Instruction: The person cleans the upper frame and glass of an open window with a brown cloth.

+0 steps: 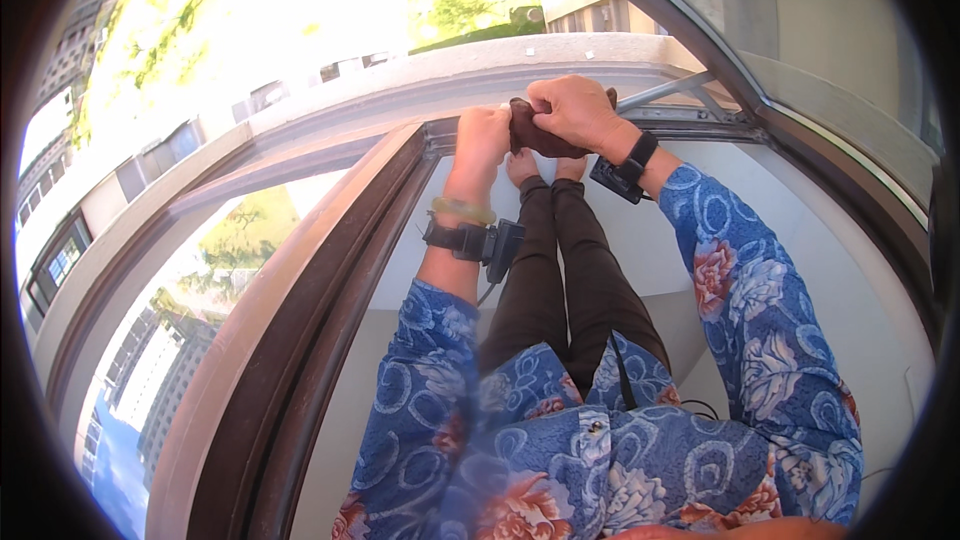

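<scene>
A dark brown cloth [545, 142] is bunched up at the lower window frame [665, 126], straight ahead of me. My right hand [575, 108] is closed around it from above, with a bit of the cloth poking out past the knuckles. Close by on its left, my left hand [482, 138] is curled into a fist against the cloth's edge. What its fingers pinch is partly hidden, but the cloth runs up to them. Both wrists wear black straps with small boxes, and a pale bangle circles the left one.
An opened window sash [300, 340] with brown framing stands on the left, its glass reflecting buildings. A metal stay arm [665, 90] reaches to the frame at right. Beyond lies an outer ledge [450, 65] with daylight past it. My bare feet [521, 168] rest on a white surface below.
</scene>
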`<action>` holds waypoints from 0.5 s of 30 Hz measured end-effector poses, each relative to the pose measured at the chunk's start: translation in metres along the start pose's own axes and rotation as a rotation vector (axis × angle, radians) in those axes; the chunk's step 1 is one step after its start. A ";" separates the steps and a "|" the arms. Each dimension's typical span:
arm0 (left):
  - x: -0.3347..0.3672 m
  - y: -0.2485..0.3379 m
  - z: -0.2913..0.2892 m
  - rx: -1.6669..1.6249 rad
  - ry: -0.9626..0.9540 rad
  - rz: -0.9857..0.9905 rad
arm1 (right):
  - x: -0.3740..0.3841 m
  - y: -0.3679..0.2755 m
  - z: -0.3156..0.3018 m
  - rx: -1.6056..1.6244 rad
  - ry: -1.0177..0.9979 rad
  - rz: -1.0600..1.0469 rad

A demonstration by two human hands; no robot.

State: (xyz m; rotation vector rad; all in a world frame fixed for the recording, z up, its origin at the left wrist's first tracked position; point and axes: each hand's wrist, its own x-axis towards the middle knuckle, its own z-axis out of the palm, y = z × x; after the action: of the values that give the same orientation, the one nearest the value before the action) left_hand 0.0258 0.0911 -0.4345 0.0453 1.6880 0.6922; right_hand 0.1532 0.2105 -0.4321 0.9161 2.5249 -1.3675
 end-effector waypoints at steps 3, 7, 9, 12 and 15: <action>-0.017 0.015 0.018 -0.641 -0.066 0.035 | -0.003 0.017 -0.007 0.391 0.206 0.106; -0.034 0.071 0.025 -0.603 0.059 0.717 | 0.016 0.020 -0.066 0.671 0.351 0.070; -0.020 0.078 0.020 -0.361 0.304 0.716 | 0.022 0.024 -0.074 0.571 0.421 0.002; -0.035 0.098 0.017 -0.354 0.343 1.079 | 0.019 -0.006 -0.102 0.686 0.488 -0.219; -0.004 0.067 0.014 -0.256 0.373 0.561 | 0.029 0.032 -0.085 0.341 0.417 -0.053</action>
State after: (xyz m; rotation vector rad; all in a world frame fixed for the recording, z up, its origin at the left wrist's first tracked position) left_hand 0.0169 0.1501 -0.4011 0.2264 1.9425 1.4029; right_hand 0.1624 0.3040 -0.4164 1.3265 2.6600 -1.8304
